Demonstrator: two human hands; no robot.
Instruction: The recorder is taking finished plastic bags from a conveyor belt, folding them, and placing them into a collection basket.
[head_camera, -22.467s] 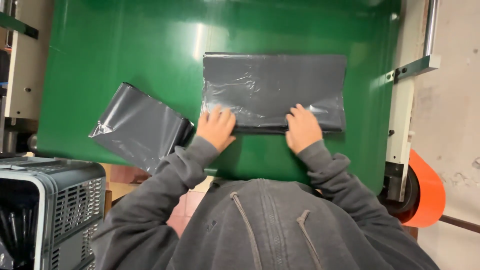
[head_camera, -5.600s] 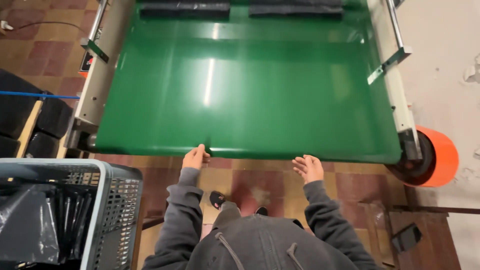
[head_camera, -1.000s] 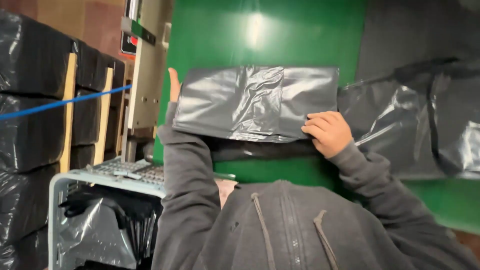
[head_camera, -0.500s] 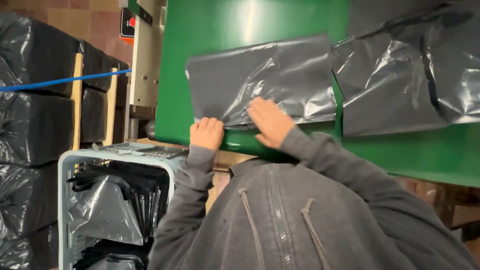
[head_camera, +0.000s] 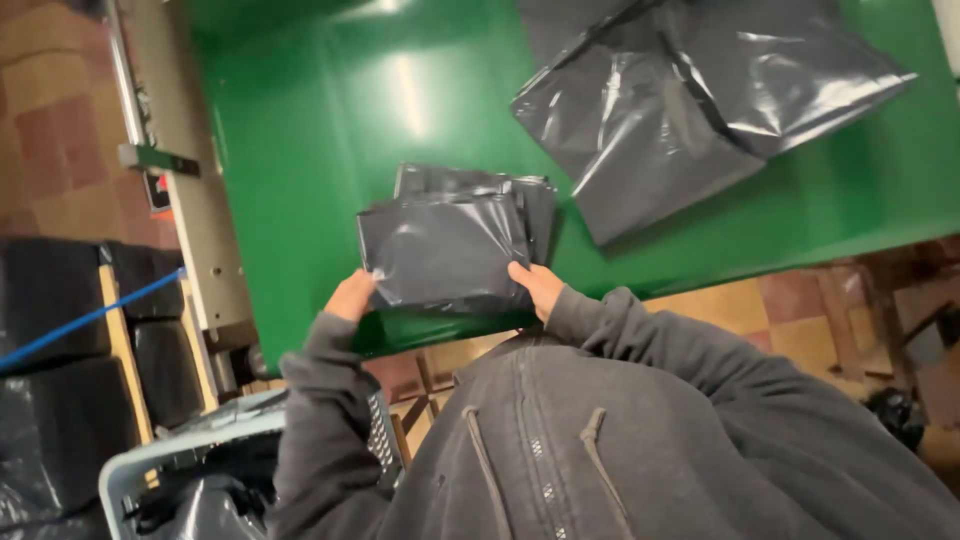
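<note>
— Where is the bundle?

— The folded stack of dark grey plastic bags (head_camera: 447, 245) lies at the near edge of the glossy green conveyor belt (head_camera: 300, 170), toward its left corner, its lower end just over the lip. The left hand (head_camera: 350, 296) clasps the stack's lower left corner and the right hand (head_camera: 536, 288) its lower right corner; fingers are closed onto the plastic on both sides.

— How much open belt is around it?

— A bare green strip runs between the stack and the belt's left edge, where the grey metal side rail of the machine (head_camera: 190, 210) stands. Behind the stack the belt is open up to the far edge of the view. To the right, near but apart from it, lies a loose crumpled sheet of dark grey plastic film (head_camera: 690, 100), spread toward the belt's right edge.

— Any containers?

— A light grey plastic crate with slotted walls (head_camera: 190, 450) sits below the belt's near left corner, with more dark plastic bags (head_camera: 200, 505) in it. Left of it, black wrapped bundles stacked in a wooden-framed rack (head_camera: 60, 390) are crossed by a blue strap (head_camera: 90, 315).
</note>
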